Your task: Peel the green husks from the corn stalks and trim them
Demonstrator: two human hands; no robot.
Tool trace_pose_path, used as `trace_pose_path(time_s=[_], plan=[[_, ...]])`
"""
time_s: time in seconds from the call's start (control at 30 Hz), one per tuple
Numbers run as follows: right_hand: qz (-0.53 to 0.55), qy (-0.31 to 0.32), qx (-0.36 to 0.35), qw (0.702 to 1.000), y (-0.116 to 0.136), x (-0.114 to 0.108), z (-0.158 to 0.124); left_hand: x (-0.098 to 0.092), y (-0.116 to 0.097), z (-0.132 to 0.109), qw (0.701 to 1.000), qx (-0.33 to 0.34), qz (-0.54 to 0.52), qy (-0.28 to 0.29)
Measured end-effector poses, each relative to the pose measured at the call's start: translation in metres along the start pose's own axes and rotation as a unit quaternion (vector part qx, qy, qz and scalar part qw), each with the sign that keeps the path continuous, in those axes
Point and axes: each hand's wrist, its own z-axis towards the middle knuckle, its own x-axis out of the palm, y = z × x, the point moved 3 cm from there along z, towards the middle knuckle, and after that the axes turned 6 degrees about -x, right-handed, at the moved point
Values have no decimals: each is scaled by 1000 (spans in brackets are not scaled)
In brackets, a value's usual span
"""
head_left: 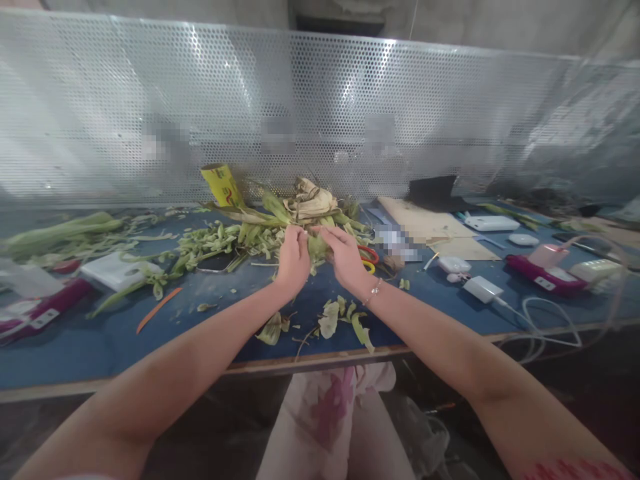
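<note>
We note both hands over the middle of the blue table [200,340], close together at the near side of a heap of green plant scraps [210,243]. A pale green leafy piece [317,248] sits between them. Right hand [344,257]: forefinger reaching over, thumb below, clamped on the piece; bracelet [374,291] at the wrist. Left hand [293,257]: fingers curled in, at the piece's other side; whether they pinch it we cannot tell. Just beside the right hand we spot red and yellow loop handles [369,257]. Behind the hands, dry husks [315,200]; farther left, a tilted yellow cylinder [223,185]. Nearer us, loose leaf scraps [329,320] by the table edge; to their left, an orange strip [159,310].
</note>
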Motion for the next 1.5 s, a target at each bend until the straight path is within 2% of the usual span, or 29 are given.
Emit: trace_pose_path(time_s=[0.13,0.3,0.43,0.63,0.8,1.07,1.2,1.37,1.5], plan=[[46,-37,-24,998,1,-2,1,1,2,-1,998,36,28,31],[14,-43,-11,999,0,-1,2,3,6,0,988,101,100,62],[4,-41,-21,999,6,-3,3,4,4,-1,984,123,117,58],[-29,9,-39,999,17,0,-1,-1,7,0,992,69,102,36],[-7,40,2,999,14,8,-7,-5,13,2,995,24,93,27],[26,22,95,995,13,0,1,-6,11,-1,994,-38,93,47],[-3,18,75,997,14,-2,4,-4,8,-3,990,-93,66,86],[-48,18,28,998,16,5,-4,-6,9,-2,989,-103,104,37],[-55,30,39,997,15,12,-9,-7,14,0,991,-85,106,5]])
